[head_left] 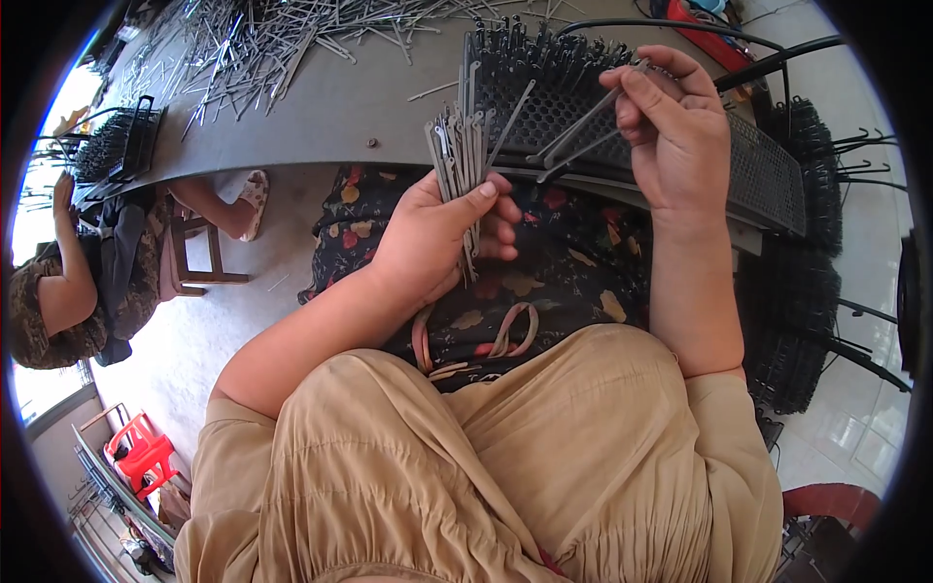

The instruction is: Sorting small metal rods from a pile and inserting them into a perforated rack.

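Observation:
My left hand [432, 233] is closed around a bundle of thin grey metal strips [459, 146] with small holes at their ends. The bundle stands roughly upright in front of the table edge. Higher and to the right, my right hand [685, 136] pinches a few similar metal strips [580, 124] by one end, their other ends slanting down to the left. Those strips hang in front of a black perforated rack [763, 180], whose far left part bristles with upright dark pieces [544, 63]. The fingertips of my right hand partly cover the strips' upper ends.
A loose heap of metal strips [277, 49] spreads over the far side of the grey table [321, 121]. Another person [73, 262] sits at the left beside a second filled rack [121, 141]. Dark racks with hooks [802, 253] stand along the right. A red plastic chair [146, 452] is at lower left.

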Tool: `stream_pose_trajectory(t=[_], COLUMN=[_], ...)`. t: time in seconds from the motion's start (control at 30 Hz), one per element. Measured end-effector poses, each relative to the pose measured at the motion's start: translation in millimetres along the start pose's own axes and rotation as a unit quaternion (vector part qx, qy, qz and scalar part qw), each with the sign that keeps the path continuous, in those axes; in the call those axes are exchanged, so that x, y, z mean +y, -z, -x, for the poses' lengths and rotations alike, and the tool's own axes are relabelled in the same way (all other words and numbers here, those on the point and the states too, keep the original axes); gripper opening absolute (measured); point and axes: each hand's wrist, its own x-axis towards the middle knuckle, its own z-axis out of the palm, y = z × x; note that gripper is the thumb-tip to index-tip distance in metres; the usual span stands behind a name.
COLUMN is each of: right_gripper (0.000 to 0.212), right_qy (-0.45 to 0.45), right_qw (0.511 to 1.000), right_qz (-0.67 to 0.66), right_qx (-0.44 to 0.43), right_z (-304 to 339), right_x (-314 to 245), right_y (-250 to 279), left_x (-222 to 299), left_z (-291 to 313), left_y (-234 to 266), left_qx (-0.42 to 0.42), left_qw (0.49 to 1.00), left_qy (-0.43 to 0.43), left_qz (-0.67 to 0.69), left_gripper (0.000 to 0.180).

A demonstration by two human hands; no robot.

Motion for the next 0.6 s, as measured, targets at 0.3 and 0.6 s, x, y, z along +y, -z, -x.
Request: stream_pose_trajectory(t=[0.3,0.6], right_gripper=[0.023,0.032], right_qy=[0.437,0.284], right_qw=[0.705,0.787], right_qz=[0.541,0.445], right_qx=[-0.138,-0.319], right_z=[38.0,78.9], right_x=[6.1,23.7], right_y=[-7.6,-29.4], left_x=[3.6,-7.5], left_z=[0.1,-7.2], left_y=[-4.9,-0.4], left_qx=[0.05,0.019], left_qw=[0.997,0.994], left_qy=[0.045,0.05], left_qz=[0.03,0.093], left_gripper=[0.018,0.018])
